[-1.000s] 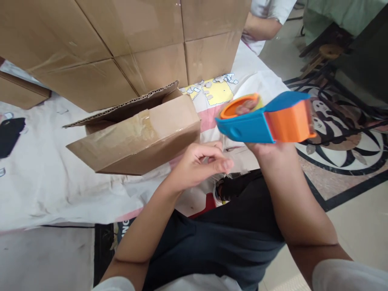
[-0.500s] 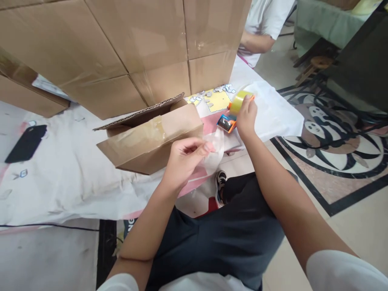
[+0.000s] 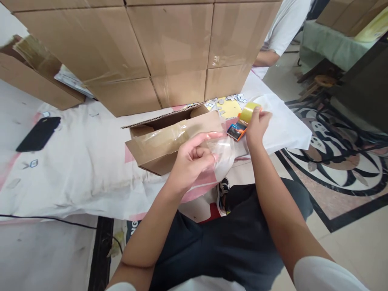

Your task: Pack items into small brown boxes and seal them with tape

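My right hand grips an orange and blue tape dispenser with a yellowish roll of packing tape on it. Nearer the middle, my left hand holds a strip of clear tape between thumb and index finger, which are spread along its width while the other fingers curl in. The strip hangs between that hand and the dispenser. Behind my left hand, a cardboard box stands on the table with its top gaping along the back and tape across its front flap.
Stacked, taped cartons form a wall at the back of the covered table. A black phone lies to the left, and another carton stands behind it. A co-worker's arm shows beyond the stack.
My left index finger has stretched away from the thumb, spreading the tape strip wider. The view has shifted, so table and boxes appear further right. My right hand keeps hold of the dispenser.
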Available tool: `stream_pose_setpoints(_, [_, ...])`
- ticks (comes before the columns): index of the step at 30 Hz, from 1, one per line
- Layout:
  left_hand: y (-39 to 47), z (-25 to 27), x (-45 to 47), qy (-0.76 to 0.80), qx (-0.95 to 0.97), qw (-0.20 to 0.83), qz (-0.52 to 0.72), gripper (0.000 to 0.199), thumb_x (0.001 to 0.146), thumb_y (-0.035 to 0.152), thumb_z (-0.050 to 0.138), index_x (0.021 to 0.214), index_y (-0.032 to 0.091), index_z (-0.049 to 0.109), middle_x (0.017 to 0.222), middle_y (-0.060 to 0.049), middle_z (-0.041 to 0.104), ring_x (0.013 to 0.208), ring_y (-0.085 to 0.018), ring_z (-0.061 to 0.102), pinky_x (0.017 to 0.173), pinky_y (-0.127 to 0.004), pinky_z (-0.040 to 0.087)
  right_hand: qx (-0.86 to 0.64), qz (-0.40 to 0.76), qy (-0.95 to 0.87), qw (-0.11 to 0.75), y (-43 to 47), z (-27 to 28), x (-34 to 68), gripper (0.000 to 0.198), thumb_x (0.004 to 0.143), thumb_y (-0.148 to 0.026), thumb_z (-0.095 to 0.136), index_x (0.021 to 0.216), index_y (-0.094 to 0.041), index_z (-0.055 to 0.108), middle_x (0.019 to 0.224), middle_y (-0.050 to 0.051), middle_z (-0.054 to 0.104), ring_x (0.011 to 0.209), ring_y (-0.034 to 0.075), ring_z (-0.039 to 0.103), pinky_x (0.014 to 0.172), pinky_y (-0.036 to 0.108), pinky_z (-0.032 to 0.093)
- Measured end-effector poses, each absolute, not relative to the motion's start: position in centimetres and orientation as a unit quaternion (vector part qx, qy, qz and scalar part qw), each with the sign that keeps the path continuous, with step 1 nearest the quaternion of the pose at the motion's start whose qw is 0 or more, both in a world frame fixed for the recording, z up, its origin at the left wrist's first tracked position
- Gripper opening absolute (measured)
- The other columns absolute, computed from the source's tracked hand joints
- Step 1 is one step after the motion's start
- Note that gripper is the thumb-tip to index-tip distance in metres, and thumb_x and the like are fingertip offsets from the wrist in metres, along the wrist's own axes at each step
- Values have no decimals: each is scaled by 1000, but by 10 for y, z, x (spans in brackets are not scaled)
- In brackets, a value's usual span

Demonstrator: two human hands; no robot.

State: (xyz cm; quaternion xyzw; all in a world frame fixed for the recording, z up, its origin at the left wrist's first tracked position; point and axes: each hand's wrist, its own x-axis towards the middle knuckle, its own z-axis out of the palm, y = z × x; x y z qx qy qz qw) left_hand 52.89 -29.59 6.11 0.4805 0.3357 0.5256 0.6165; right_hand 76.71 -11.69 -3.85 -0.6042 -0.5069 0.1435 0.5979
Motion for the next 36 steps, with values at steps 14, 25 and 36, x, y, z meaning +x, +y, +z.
stream_pose_setpoints(14, [-299,67,521,296,466,619,559,36,79,20,68,115,23,71,47,10,35,45,-7,27,47,-23,23,-249,173,-738,603,-252,32,685,46,98,-56,44,75,-21,63,60,1,50,55,15,48,56,33,41])
stream_pose_setpoints(25, [-315,86,518,432,484,389,653,24,90,44,66,98,25,78,56,3,53,52,-10,46,50,-29,32,-309,309,-706,557,-294,57,669,30,95,-36,59,68,-24,60,58,0,53,53,14,46,53,32,37])
stream_pose_setpoints(36, [-313,104,493,662,690,-88,281,51,97,19,40,146,32,49,156,-4,48,148,-30,37,118,-60,21,-335,304,-632,629,-288,56,678,36,93,-45,61,64,-25,58,56,1,52,53,16,46,56,36,39])
